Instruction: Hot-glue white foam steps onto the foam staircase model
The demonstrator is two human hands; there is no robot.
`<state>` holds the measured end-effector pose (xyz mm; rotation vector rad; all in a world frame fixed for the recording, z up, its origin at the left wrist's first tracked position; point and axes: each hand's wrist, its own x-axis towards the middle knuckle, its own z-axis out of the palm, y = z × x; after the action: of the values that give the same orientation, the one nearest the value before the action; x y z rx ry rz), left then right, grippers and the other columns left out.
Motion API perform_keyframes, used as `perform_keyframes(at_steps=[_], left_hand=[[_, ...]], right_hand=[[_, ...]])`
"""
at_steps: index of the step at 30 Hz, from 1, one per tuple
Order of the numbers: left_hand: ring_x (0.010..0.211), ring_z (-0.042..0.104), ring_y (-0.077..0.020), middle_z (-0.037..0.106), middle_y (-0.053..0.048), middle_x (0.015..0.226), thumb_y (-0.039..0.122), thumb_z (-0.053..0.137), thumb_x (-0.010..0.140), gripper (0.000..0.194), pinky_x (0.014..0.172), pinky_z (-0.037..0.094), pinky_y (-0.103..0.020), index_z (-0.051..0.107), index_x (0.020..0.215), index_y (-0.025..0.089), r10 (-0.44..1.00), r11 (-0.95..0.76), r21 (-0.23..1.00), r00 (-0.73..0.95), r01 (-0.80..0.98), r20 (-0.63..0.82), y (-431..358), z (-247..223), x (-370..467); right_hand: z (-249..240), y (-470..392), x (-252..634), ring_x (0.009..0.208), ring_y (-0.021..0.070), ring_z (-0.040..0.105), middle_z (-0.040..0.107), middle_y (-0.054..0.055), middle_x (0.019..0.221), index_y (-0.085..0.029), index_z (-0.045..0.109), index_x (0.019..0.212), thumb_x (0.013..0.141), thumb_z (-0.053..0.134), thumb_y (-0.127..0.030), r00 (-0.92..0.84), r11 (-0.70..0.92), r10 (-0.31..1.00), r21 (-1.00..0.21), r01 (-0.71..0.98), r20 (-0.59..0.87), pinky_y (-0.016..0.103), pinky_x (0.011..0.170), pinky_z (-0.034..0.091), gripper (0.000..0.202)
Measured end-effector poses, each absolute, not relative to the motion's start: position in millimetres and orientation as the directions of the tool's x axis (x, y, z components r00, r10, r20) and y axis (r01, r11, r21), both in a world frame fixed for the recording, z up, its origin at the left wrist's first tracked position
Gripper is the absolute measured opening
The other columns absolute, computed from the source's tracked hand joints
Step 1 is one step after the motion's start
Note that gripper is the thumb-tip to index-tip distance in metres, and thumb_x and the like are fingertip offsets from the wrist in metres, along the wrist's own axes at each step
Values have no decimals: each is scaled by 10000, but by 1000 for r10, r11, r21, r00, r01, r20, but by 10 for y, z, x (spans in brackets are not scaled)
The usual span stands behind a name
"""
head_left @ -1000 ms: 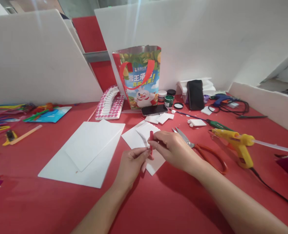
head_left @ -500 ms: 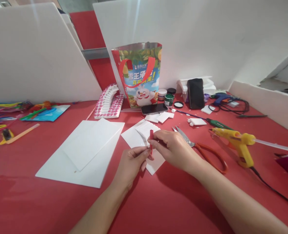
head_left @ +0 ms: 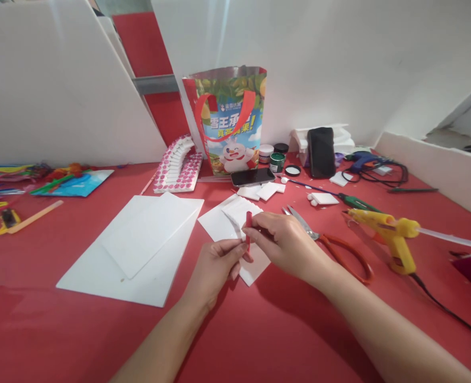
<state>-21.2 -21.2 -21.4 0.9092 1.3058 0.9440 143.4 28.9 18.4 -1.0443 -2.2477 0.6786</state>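
A small, narrow red strip stands almost upright between my hands; whether it is rolled or folded I cannot tell. My left hand pinches its lower end between thumb and fingers. Higher up, the thumb and fingertips of my right hand close on the same strip. Beneath the hands lies a white sheet, partly covered by them. A layered white piece rests on that sheet just behind my fingertips.
Orange-handled scissors and a yellow glue gun lie to the right. White boards lie left. Behind stand a printed bag, a dark phone, paint jars and a pink-dotted arched piece.
Both hands keep their pinch on the red strip, which seems very slightly turned. The view has shifted a little; nothing else has visibly moved.
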Motion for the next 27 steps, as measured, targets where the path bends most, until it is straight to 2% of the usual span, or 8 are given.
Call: perform_keyframes(at_steps=[6, 9, 13, 17, 20, 22, 24, 27], left_hand=[[468, 354, -58, 626, -1, 680, 447, 745, 761, 296, 492, 284, -236, 710, 777, 154, 926, 377, 918, 66, -121, -372, -226, -198, -206], [512, 362, -70, 582, 11, 653, 450, 756, 755, 305, 528, 286, -242, 697, 767, 152, 912, 407, 904, 109, -132, -395, -276, -158, -221], [603, 403, -104, 535, 20, 653, 459, 777, 742, 298, 580, 314, -240, 720, 801, 173, 893, 447, 889, 112, -103, -436, -381, -49, -244], [699, 514, -143, 611, -6, 748, 427, 772, 739, 240, 688, 417, -270, 701, 782, 202, 899, 438, 875, 98, -206, -427, -443, 107, -196], [682, 571, -161, 653, -27, 764, 441, 768, 728, 270, 701, 452, -302, 653, 762, 199, 898, 438, 856, 167, -273, -407, -418, 230, -122], [561, 473, -123, 572, 6, 649, 468, 748, 744, 295, 587, 395, -274, 638, 763, 195, 890, 448, 857, 216, -254, -402, -382, 285, -73], [514, 316, -95, 410, 55, 572, 489, 712, 780, 306, 517, 283, -248, 649, 778, 190, 895, 431, 877, 224, -212, -386, -347, 297, -33], [547, 221, -104, 284, 73, 574, 493, 653, 841, 300, 525, 215, -249, 658, 797, 196, 918, 369, 918, 212, -144, -336, -323, 232, 7]], right_hand=[[154, 258, 1436, 580, 99, 426, 491, -31, 641, -193, 455, 689, 954, 531, -194, -528, 581, 795, -623, 523, 299, 234, 578, 298, 276], [164, 204, 1453, 566, 95, 392, 458, -41, 619, -196, 426, 657, 953, 542, -210, -505, 564, 808, -644, 516, 304, 240, 565, 290, 318], [220, 127, 1511, 558, 92, 392, 471, -43, 612, -187, 514, 670, 967, 558, -272, -464, 443, 857, -781, 440, 225, 239, 534, 304, 312], [285, 83, 1561, 482, 86, 355, 446, -54, 538, -183, 596, 686, 953, 592, -386, -415, 229, 904, -937, 263, 105, 247, 456, 269, 335], [327, 75, 1567, 456, 82, 352, 437, -58, 512, -178, 606, 684, 921, 628, -418, -365, 158, 926, -977, 146, 95, 245, 435, 267, 339], [373, 87, 1585, 461, 83, 353, 437, -57, 517, -179, 590, 674, 903, 649, -426, -320, 160, 941, -979, 128, 112, 242, 433, 265, 342], [448, 108, 1649, 458, 86, 349, 425, -59, 515, -183, 584, 681, 910, 631, -441, -316, 167, 943, -971, 169, 107, 240, 429, 265, 348], [568, 117, 1855, 467, 104, 389, 458, -45, 538, -199, 566, 712, 962, 536, -464, -347, 241, 934, -865, 440, 84, 243, 448, 289, 366]])
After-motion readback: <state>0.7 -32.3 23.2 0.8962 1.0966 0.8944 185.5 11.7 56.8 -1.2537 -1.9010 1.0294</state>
